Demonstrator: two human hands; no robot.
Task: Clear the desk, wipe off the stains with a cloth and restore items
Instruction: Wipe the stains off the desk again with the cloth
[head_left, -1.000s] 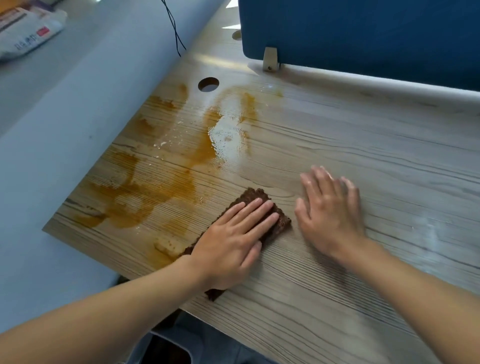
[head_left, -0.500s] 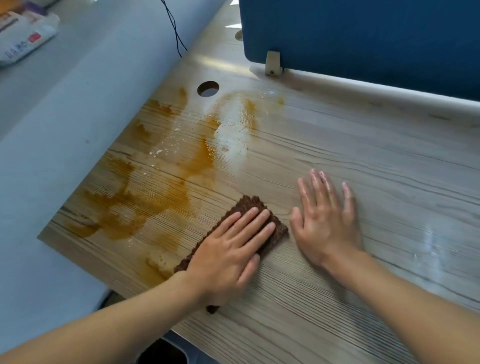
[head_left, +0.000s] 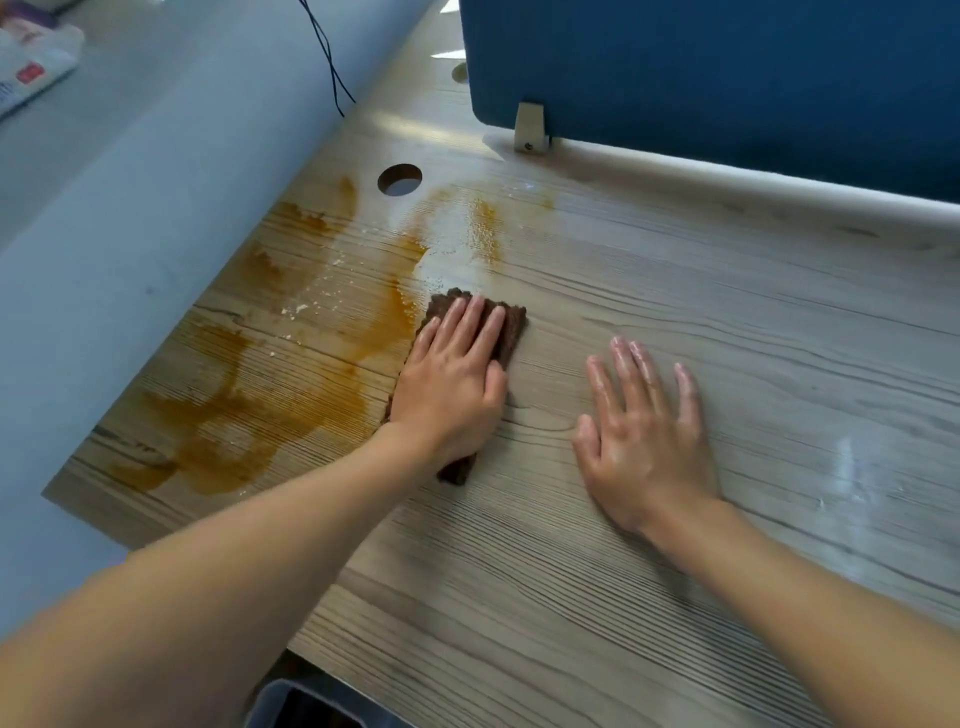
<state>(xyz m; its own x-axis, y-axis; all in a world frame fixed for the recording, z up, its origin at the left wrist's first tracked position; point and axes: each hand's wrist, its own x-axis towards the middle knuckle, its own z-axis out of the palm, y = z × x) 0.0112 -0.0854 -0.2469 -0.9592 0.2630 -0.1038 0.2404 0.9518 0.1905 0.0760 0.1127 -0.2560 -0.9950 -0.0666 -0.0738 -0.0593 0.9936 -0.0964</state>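
1. l hand (head_left: 449, 387) flat, fingers straight, pressing brown cloth (head_left: 513, 325) on desk (head_left: 727, 322).
2. r hand (head_left: 644, 447) flat, fingers spread, on bare wood.
3. vs before: cloth further up, at orange stain (head_left: 387, 327) edge.

A blue partition (head_left: 727, 62) stands along the far edge of the wooden desk (head_left: 727, 322), fixed by a pale bracket (head_left: 530, 127). On the left is a grey-blue floor (head_left: 130, 208), and a black cable (head_left: 327, 57) hangs above it.

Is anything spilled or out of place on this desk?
Yes. An orange-brown stain is smeared across the left part of the desk, with white crumbs in it. The left hand presses a brown cloth at its edge.
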